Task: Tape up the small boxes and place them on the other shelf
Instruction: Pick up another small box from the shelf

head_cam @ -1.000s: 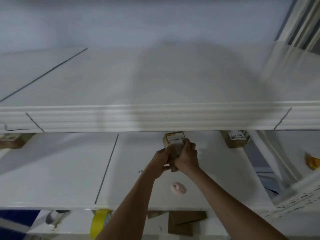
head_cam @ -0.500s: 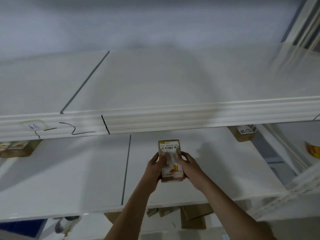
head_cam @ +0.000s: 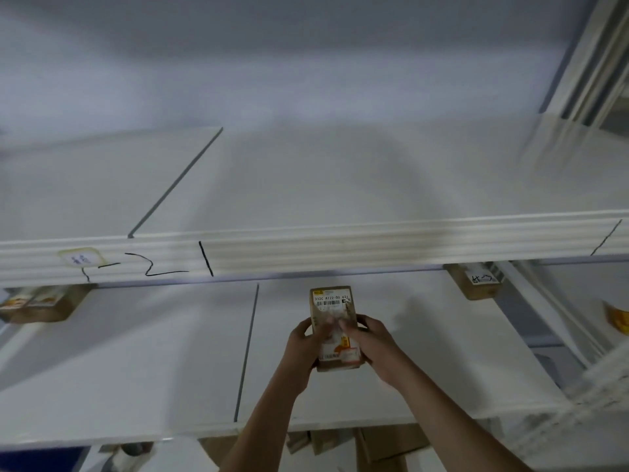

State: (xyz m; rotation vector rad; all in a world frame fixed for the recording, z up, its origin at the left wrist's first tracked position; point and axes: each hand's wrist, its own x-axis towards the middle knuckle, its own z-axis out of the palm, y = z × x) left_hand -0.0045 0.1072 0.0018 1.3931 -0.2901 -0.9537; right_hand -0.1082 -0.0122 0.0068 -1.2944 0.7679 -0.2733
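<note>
Stockroom: white marked shelving (head_cam: 306, 253), labelled cardboard boxes (head_cam: 476, 284).

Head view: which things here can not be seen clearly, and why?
- Small brown cardboard box: left hand and right hand cover its middle, so tape is not visible.
- Brown box at left: blurred, partly under the white shelf beam.
- Brown box at right: handwriting too small.

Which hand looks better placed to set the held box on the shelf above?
Probably the right hand: it wraps further round the small box than the left hand, and the upper shelf is bare straight ahead. Close call.
</note>
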